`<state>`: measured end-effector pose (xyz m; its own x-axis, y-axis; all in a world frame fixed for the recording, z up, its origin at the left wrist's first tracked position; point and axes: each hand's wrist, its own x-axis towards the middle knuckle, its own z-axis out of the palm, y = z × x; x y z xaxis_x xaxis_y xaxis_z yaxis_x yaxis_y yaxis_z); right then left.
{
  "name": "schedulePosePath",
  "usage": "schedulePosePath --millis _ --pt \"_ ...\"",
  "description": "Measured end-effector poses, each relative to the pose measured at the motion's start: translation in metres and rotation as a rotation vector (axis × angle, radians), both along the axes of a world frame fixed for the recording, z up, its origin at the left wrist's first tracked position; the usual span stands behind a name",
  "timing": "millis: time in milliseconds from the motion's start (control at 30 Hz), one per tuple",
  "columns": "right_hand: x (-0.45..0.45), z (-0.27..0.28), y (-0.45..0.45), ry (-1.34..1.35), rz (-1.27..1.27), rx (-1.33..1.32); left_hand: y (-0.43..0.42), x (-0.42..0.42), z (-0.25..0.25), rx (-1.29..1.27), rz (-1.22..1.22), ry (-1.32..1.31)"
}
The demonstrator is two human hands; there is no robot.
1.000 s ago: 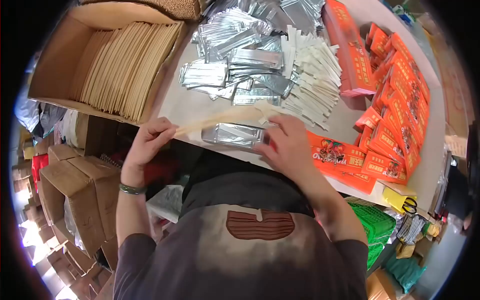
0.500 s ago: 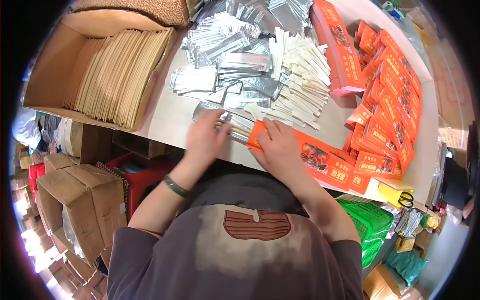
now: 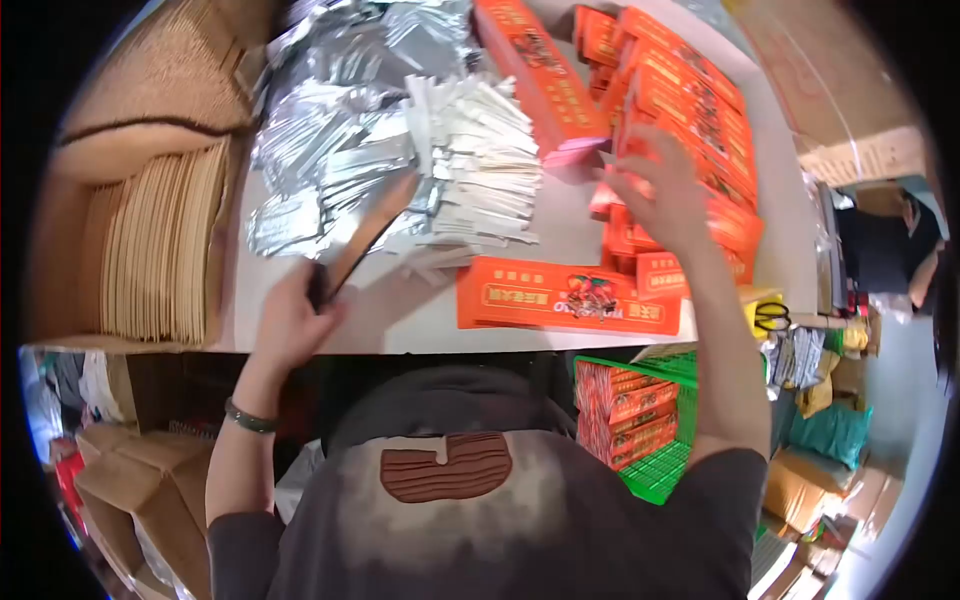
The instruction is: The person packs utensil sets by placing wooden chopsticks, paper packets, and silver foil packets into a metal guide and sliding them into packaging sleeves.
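Note:
My left hand [image 3: 295,320] is closed around a long flat brown stick-like piece [image 3: 372,232] with a dark edge and dark lower end. Motion blurs it, so I cannot tell its exact kind. It slants up over the table toward the silver foil packets [image 3: 345,160]. My right hand [image 3: 655,185], fingers apart and slightly blurred, hovers at the left edge of a heap of red printed packets [image 3: 700,110]. Flat red printed sleeves [image 3: 560,295] lie along the table's front edge between my hands. White paper-wrapped sticks [image 3: 485,160] lie behind them.
A cardboard box [image 3: 60,270] of wooden chopsticks [image 3: 160,245] stands at the left. A tall stack of red sleeves [image 3: 545,80] sits at the back. Below the front edge, a green basket [image 3: 660,485] holds red packets. Black-handled scissors [image 3: 772,317] lie at the right.
My hands have moved apart: the left to the left with the brown piece, the right off the red sleeve toward the red heap. The head view has shifted right.

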<state>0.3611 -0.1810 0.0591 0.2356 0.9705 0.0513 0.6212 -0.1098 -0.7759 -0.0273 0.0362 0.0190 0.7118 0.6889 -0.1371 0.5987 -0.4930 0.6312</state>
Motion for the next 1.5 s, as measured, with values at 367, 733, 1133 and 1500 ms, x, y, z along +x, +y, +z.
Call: schedulePosePath --millis 367,733,1133,1500 --pt "-0.119 -0.067 0.018 -0.516 0.023 -0.028 -0.065 0.048 -0.011 -0.293 -0.201 -0.03" --pt "-0.15 -0.066 0.044 -0.236 -0.079 -0.291 -0.027 0.011 -0.015 0.11 -0.372 0.066" --pt "-0.045 -0.072 0.054 -0.276 -0.111 -0.356 0.144 -0.185 -0.023 0.551 0.525 0.34" --pt "-0.101 -0.022 0.152 -0.272 0.001 0.087 0.148 -0.191 -0.018 0.361 0.452 0.165"
